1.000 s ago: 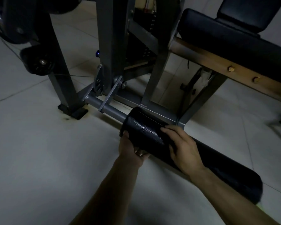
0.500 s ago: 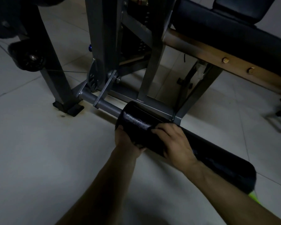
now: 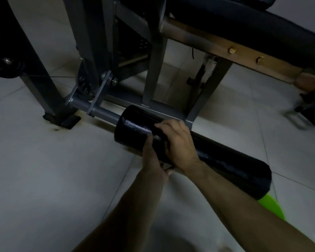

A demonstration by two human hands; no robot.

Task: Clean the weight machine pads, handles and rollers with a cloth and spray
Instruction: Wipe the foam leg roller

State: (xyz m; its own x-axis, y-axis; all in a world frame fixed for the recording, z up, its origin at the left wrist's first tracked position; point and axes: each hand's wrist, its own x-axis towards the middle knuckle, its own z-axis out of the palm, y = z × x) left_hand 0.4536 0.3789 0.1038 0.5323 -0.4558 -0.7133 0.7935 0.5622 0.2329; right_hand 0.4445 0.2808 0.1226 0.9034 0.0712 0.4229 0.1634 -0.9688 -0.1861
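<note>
A long black foam roller [image 3: 225, 164] lies low over the floor on a grey steel bar [image 3: 102, 113] of the weight machine. Its left part looks wet and shiny. My left hand [image 3: 151, 157] wraps the roller's near side from below, thumb up on the foam. My right hand [image 3: 178, 142] curls over the top of the roller right beside it, fingers pointing left. Something dark and small sits between the two hands; I cannot tell whether it is a cloth. A bright green object [image 3: 270, 206] shows on the floor behind the roller's right end, mostly hidden.
The machine's grey frame uprights [image 3: 153, 70] rise just behind the roller. A black padded bench [image 3: 244, 28] on a brown rail [image 3: 231, 50] runs across the upper right. Another black roller [image 3: 4, 66] sits at far left. The floor [image 3: 44, 179] is pale tile.
My left hand has slid right along the roller from its left end until it sits against my right hand. The view has moved closer and lower.
</note>
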